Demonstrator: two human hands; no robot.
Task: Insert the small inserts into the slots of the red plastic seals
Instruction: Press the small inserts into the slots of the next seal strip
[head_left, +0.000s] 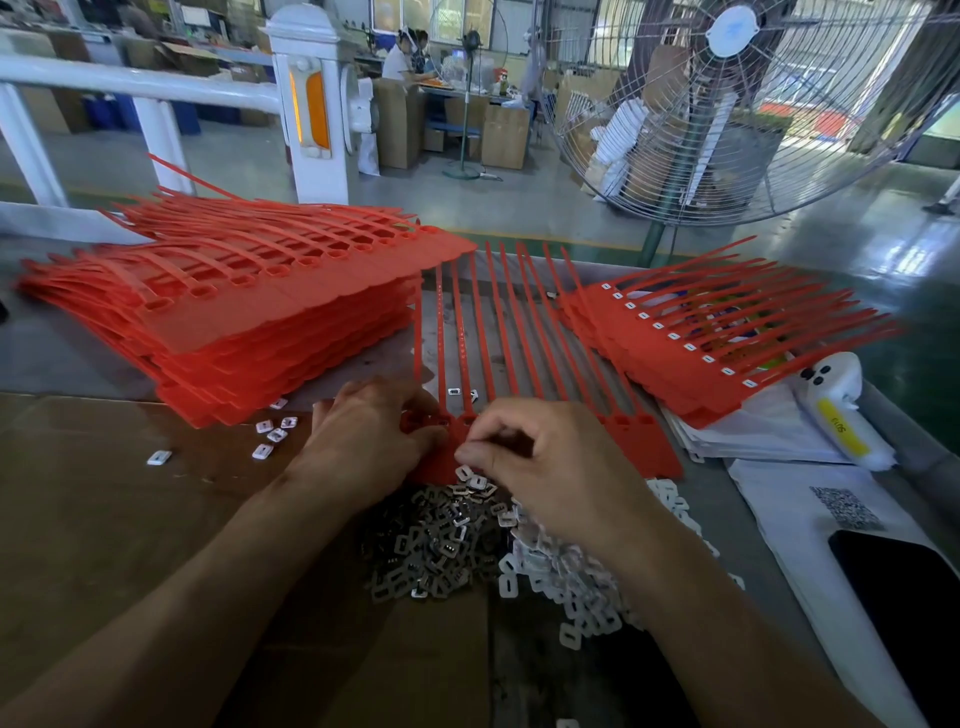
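Observation:
A strip of joined red plastic seals (641, 441) lies on the table in front of me, its long tails pointing away. My left hand (363, 436) rests on the strip's left end, fingers curled over the seal heads. My right hand (545, 457) hovers over the strip's middle with thumb and forefinger pinched together; whatever they hold is too small to make out. Just below the strip lie a heap of grey metal inserts (431, 540) and a heap of white plastic inserts (566, 582).
A tall stack of red seals with open slots (234, 312) stands at the left. A stack with white inserts fitted (691, 353) lies at the right. Loose white inserts (270, 434) dot the cardboard (104, 493). A white bottle (836, 410) and a phone (904, 592) lie at the right.

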